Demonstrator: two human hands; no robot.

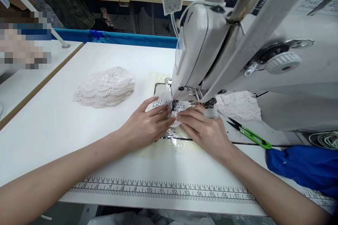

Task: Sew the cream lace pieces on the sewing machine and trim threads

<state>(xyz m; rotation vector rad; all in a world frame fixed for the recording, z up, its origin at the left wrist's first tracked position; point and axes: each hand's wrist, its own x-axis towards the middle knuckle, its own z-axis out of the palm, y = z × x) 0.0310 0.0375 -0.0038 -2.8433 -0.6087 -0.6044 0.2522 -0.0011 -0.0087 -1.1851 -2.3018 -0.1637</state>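
Note:
A white lace piece (162,99) lies under the needle area of the white sewing machine (195,42). My left hand (148,123) rests on its left side, fingers spread and fingertips pressing the lace flat. From the right, my right hand (204,128) touches the lace near the presser foot, its fingers bent close together; whether they pinch the fabric is hard to see. A stack of white lace pieces (105,88) sits on the table to the left. More lace (239,105) lies beneath the machine arm on the right.
Green thread snips (250,135) lie right of my right hand, beside a blue cloth (303,168). A printed ruler (169,191) runs along the table's front edge. Behind the blue cloth edge (139,39), a person in a plaid sleeve (71,0) is at another table.

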